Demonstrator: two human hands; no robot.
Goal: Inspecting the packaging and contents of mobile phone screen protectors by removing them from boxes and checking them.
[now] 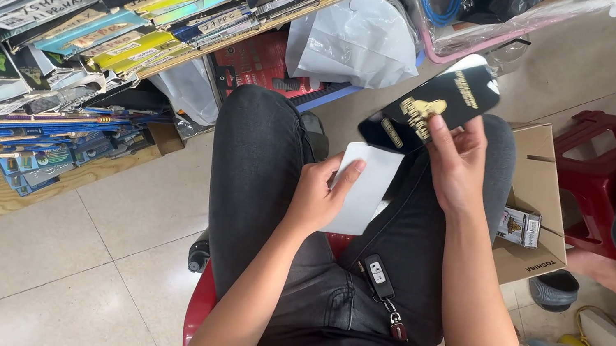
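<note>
I hold a white sleeve (366,187) in my left hand (318,196) and a black flat package (432,106) in my right hand (455,168), both clamped, sorting above my lap.

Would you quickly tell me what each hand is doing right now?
Left hand: closed on a white sleeve, thumb on its face.
Right hand: closed on a flat black package with gold print, held above the lap.
</note>
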